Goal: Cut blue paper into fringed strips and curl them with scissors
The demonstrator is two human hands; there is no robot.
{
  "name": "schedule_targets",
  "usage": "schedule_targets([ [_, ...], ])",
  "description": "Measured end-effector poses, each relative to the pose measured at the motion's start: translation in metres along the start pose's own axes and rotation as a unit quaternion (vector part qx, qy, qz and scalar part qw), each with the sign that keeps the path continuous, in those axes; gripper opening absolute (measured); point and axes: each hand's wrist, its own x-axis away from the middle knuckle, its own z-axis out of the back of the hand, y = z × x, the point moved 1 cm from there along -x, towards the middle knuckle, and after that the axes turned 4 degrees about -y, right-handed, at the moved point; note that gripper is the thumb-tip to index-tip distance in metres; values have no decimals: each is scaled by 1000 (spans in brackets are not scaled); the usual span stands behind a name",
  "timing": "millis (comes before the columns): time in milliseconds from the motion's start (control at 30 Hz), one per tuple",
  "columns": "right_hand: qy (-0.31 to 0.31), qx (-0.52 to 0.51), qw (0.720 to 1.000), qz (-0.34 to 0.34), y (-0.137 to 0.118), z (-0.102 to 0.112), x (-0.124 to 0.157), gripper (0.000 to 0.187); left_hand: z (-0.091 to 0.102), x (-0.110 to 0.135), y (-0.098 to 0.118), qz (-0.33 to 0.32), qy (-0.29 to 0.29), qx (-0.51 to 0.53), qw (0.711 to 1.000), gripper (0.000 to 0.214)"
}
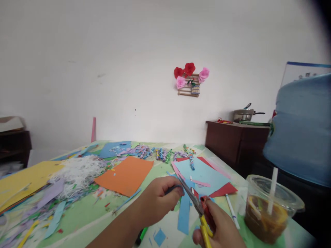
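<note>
My right hand (219, 222) grips a pair of scissors (193, 197) with yellow and red handles. Their blades point up and to the left, towards my left hand (159, 196). Between the thumb and fingers of that hand is a small dark blue piece (172, 188), probably paper, partly hidden by the fingers. The blade tips are close beside it; whether they touch it I cannot tell. Below the scissors a blue paper strip (183, 215) lies on the table, with a small blue scrap (159, 237) nearer to me.
Light blue (204, 172) and orange sheets (126, 175) lie beyond my hands. White shredded strands (77, 175) and yellow paper (26, 179) are at the left. Curled paper pieces (160, 154) sit at the back. A lidded drink cup (269, 210) with a straw stands at the right.
</note>
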Motion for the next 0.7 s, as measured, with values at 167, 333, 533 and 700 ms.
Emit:
schedule_targets([
  [167,-54,-40,997,44,9,6,-5,41,0,-4,-8,-7,26,52,998,13],
  [333,-55,35,997,49,34,5,-9,66,1,-5,-9,-2,23,90,996,12],
  [533,-36,61,996,45,33,-1,-5,69,5,0,-2,2,2,-1,1000,17],
  [700,-53,54,995,59,12,2,-4,50,4,1,-3,-13,5,-83,996,22],
])
